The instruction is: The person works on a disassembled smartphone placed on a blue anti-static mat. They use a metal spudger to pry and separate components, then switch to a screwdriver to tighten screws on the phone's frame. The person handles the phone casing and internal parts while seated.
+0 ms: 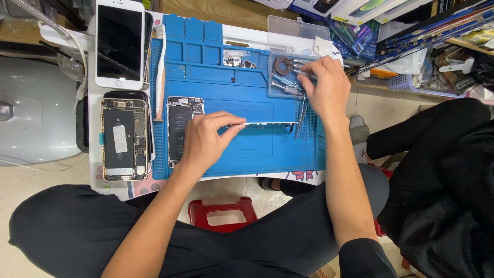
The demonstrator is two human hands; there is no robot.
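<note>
Head view is looking straight down at a blue repair mat (242, 149) lying on the tabletop. The left hand (208, 139) is pinching one end of a thin white screen panel (270, 123) with its grip pressed together on the edge. The panel is standing on edge over the middle of the mat, so only its narrow side is showing; held this way, its face is probably being kept off the mat. Its long axis is running left to right across the mat, the free end pointing toward the right hand (327, 87). That hand is reaching into a clear plastic tray (288, 31) at the mat's upper right, fingers curling among screwdrivers (283, 85); whether its grip is closing on one I cannot tell. An opened phone body (180, 128) is lying lengthwise just beside the left hand.
</note>
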